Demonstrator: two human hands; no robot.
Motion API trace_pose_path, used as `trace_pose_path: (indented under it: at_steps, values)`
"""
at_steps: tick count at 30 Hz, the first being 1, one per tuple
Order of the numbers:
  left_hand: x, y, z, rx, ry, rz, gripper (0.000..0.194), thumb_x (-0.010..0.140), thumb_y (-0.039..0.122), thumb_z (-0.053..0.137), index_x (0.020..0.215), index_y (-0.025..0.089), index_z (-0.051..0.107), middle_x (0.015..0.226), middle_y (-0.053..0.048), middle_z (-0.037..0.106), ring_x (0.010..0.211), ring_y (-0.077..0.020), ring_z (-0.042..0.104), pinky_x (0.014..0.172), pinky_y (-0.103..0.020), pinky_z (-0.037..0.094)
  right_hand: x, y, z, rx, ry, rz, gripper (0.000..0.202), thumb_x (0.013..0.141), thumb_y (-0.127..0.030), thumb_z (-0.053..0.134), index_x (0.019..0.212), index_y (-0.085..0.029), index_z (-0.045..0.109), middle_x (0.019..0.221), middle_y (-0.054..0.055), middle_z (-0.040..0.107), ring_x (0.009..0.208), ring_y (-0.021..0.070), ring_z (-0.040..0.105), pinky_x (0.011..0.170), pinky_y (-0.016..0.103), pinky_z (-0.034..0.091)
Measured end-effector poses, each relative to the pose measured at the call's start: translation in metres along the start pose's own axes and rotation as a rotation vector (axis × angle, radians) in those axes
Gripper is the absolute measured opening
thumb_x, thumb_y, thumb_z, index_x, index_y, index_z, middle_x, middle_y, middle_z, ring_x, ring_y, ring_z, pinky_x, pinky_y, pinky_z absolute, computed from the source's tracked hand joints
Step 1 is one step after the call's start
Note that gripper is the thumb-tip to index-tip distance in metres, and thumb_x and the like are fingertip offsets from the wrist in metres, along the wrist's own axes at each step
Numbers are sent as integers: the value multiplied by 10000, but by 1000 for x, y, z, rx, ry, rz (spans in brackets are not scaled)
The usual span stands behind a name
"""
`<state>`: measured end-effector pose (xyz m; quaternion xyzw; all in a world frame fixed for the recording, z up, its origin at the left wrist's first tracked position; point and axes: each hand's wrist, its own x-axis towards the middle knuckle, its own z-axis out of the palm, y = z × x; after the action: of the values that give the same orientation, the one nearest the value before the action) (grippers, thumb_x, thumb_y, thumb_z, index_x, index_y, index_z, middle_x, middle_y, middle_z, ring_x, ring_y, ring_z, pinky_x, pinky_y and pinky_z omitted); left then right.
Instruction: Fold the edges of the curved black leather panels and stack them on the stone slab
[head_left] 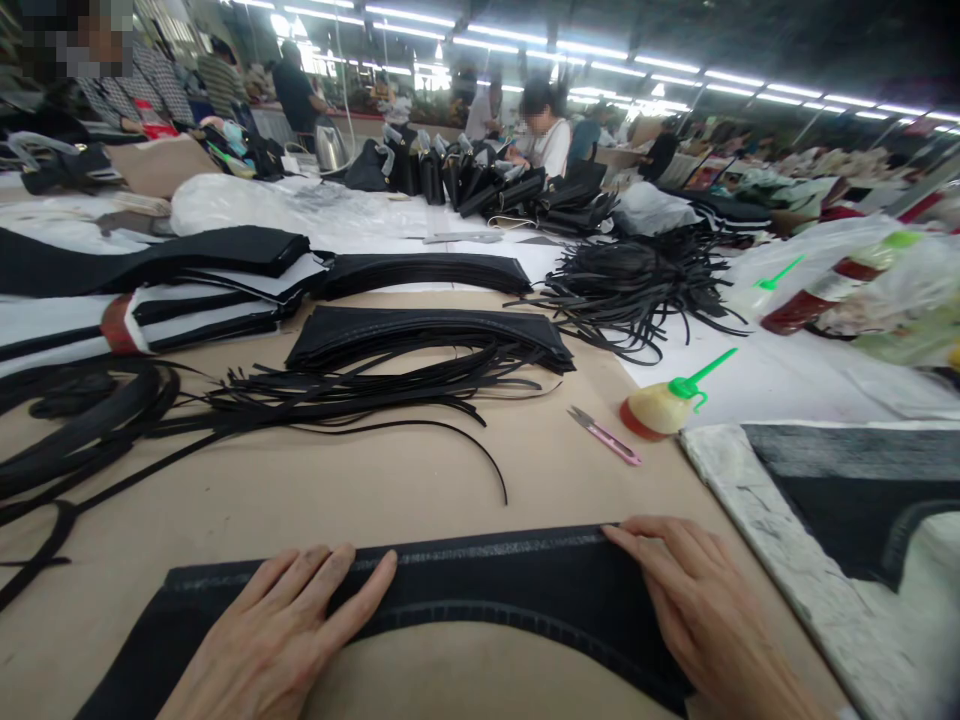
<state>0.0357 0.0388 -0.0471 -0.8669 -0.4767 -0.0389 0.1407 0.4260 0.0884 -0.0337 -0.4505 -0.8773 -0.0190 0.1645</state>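
Note:
A long curved black leather panel (495, 580) lies flat on the brown paper-covered table (337, 490) right in front of me. My left hand (277, 630) rests palm-down on its left part, fingers spread and pointing toward the top edge. My right hand (697, 610) presses flat on its right end, fingertips at the upper corner. Neither hand grips anything.
Thin black strips (337, 395) and stacked black panels (427, 335) lie beyond. Pink thread snips (604, 435) and a glue bottle with a green nozzle (664, 405) sit at right. A white stone slab (757, 520) borders the right. Other people work at the far tables.

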Motion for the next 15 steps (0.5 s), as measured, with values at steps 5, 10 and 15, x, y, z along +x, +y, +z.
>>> trace_pose_path:
  at_steps: [5,10,15]
  values:
    - [6,3,-8,-34,2,-14,664,785,-13,383,1330,344,510,1127,-19,642,984,-196,567,925,-340,349,44,-61,13,175,1,-151,561,800,32,339,1293,-154,530,1133,97,555,1001,228,488,861,377,385]
    - [7,3,-10,-28,-131,-21,655,806,3,386,1369,332,448,1188,-43,607,1024,-217,551,929,-376,384,73,-107,38,257,-111,-262,604,731,9,430,1305,-143,540,1159,87,593,1012,237,509,921,396,394]
    - [8,2,-11,-119,-181,-13,596,864,52,398,1408,294,386,1230,-71,576,1075,-238,529,958,-402,391,63,-91,42,182,-19,-255,559,728,24,394,1210,-162,609,1098,84,607,994,238,529,883,395,430]
